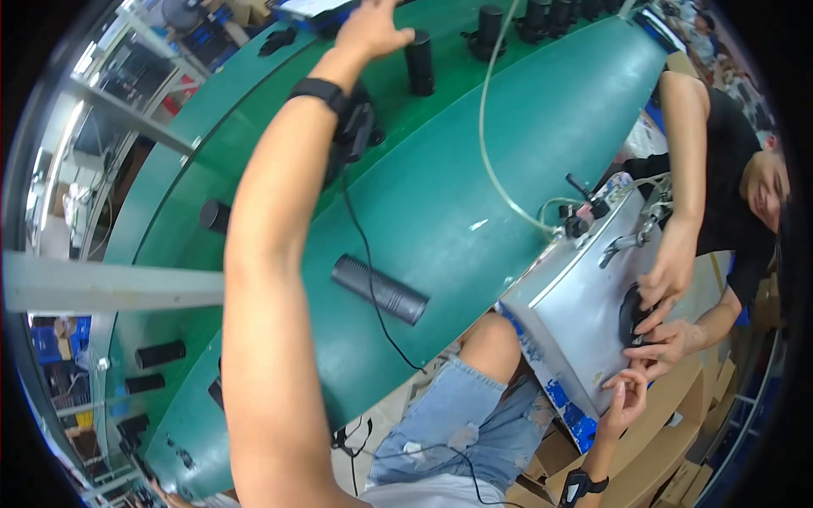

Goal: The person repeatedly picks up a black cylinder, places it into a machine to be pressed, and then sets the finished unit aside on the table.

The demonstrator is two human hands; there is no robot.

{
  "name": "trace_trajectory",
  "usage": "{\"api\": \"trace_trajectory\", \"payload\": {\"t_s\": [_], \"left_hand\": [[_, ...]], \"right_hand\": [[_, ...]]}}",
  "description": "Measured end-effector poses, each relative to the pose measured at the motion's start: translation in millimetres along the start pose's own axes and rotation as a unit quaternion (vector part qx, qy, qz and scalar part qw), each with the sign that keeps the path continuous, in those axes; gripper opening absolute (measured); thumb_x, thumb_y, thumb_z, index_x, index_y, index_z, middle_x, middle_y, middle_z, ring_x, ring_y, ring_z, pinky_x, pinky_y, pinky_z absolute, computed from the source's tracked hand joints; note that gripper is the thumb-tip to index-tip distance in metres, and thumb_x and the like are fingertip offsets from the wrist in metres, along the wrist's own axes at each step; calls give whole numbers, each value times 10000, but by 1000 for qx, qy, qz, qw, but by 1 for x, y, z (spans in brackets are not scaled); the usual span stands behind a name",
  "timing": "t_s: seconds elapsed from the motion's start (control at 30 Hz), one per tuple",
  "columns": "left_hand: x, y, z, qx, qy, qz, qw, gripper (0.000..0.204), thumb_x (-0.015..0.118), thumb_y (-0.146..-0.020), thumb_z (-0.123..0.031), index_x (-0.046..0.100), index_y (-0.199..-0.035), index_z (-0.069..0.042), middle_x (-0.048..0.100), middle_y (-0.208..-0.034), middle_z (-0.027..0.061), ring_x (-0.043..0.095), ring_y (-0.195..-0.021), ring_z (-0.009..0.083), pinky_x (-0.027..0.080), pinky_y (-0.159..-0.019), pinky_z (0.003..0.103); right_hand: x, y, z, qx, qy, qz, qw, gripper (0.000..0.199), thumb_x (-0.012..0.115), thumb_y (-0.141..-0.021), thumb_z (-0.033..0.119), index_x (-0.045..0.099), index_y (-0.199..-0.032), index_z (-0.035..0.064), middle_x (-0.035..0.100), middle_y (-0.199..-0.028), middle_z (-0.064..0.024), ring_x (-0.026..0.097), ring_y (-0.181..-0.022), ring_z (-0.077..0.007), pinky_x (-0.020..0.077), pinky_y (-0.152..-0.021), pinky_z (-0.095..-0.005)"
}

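At the top of the frame the left hand [373,30] reaches out open, holding nothing; an upright black cylinder [419,63] stands just to its right. At lower right the right hand [627,398], fingers loosely curled and empty, touches the metal box [567,296].

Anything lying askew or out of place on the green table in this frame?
One dark cylinder lies on its side mid-table, while another near the left hand stands upright. A black cable runs loose over the table edge beside it. The right hand is open by the metal box. Nothing is spilled or visibly broken.
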State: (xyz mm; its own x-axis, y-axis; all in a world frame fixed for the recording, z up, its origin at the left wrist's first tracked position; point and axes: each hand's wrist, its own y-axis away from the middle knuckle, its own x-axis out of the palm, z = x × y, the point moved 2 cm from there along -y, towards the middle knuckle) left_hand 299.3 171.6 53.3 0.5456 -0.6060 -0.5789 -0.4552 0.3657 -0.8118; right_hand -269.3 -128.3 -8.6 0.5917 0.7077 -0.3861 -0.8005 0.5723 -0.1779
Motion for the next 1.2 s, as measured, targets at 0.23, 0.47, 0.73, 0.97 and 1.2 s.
{"api": "trace_trajectory", "payload": {"t_s": [0.23, 0.47, 0.73, 0.97, 1.2], "left_hand": [[122, 25, -21, -139, -78, 356, 921, 546, 667, -763, -251, 542, -1295, -241, 278, -1506, 182, 465, -1165, 541, 441, -995, 502], [34, 52, -43, -73, -33, 249, 965, 465, 689, -757, -92, 602, -1206, -179, 467, -1264, 203, 560, -1075, 412, 515, -854, 471], [-207, 146, -235, -75, 288, 86, 951, 109, 616, -792, 10, 575, -893, -6, 535, -1007, 157, 534, -971, 303, 434, -851, 391], [-250, 181, -373, -24, 532, 232, 814, 353, 652, -794, -61, 610, -1139, 1, 556, -1208, 203, 546, -1102, 354, 438, -962, 396], [-227, 217, -422, -166, 698, 227, 659, 620, 655, -877, -200, 356, -1381, 4, 484, -1273, 167, 562, -1062, 173, 463, -868, 278]], "right_hand": [[0, 2, -2, 17, -36, -19, 999, 196, 584, -882, 114, 518, -1014, -14, 559, -743, -65, 564, -675, -140, 448, -661, -254], [9, -5, -9, 48, -20, 13, 999, 141, 621, -845, 76, 582, -952, -7, 622, -825, -50, 599, -727, -121, 488, -697, -272], [2, 13, 2, -26, -90, -69, 993, 183, 617, -870, 73, 596, -1036, -1, 659, -872, -62, 625, -818, -117, 482, -735, -259], [39, 40, 65, 108, -281, 401, 865, 401, 578, -951, 283, 543, -1214, -17, 651, -1097, -105, 611, -1016, -186, 484, -897, -345], [-10, 33, 93, -18, -533, 111, 839, 701, 684, -829, 408, 401, -1373, 68, 519, -1275, -134, 568, -1149, -288, 471, -991, -432]]}}
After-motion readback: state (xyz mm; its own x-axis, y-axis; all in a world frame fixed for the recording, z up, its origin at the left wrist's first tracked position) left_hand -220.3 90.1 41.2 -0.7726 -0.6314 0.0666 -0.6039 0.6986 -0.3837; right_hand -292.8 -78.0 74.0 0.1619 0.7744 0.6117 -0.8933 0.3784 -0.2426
